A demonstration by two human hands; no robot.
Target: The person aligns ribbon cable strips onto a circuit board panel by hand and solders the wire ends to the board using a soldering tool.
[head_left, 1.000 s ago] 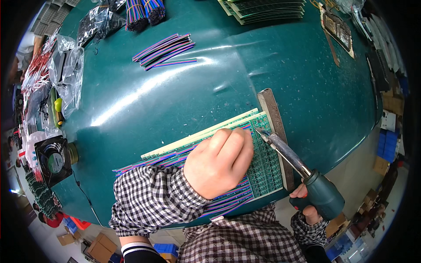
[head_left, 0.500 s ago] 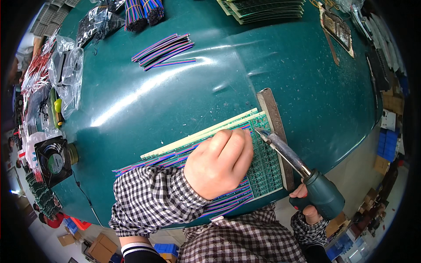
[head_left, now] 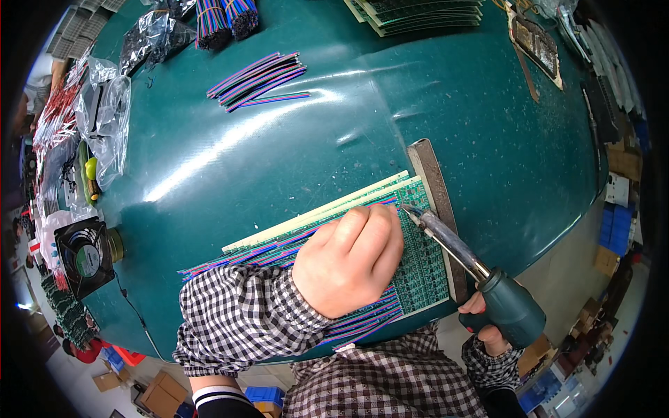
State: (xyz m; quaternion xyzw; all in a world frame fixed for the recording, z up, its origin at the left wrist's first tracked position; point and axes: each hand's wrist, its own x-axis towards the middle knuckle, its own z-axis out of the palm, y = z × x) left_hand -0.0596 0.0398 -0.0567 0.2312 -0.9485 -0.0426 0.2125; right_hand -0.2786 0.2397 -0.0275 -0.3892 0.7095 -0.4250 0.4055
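My right hand [head_left: 488,327] grips a green-handled soldering iron [head_left: 512,306]. Its tip meets the upper part of a green circuit board panel [head_left: 421,272], close to the fingertips of my left hand [head_left: 352,258]. Those left fingers are curled closed at the end of a multicoloured ribbon wire [head_left: 380,203]; the pinch itself is hidden under the hand. Several ribbon wires [head_left: 369,317] lie side by side across the panel, running left beneath my forearm. A worn metal bar [head_left: 440,216] stands along the panel's right edge.
Loose ribbon wires [head_left: 258,80] lie farther back, below bundled wires [head_left: 223,21]. A stack of boards [head_left: 418,14] sits at the far edge. At left is a black fan [head_left: 85,256] beside plastic bags [head_left: 104,118]; a dirty tray [head_left: 535,45] lies far right.
The soldering iron's tip has shifted slightly left, closer to the wire end by my left fingers. My left hand has barely moved.
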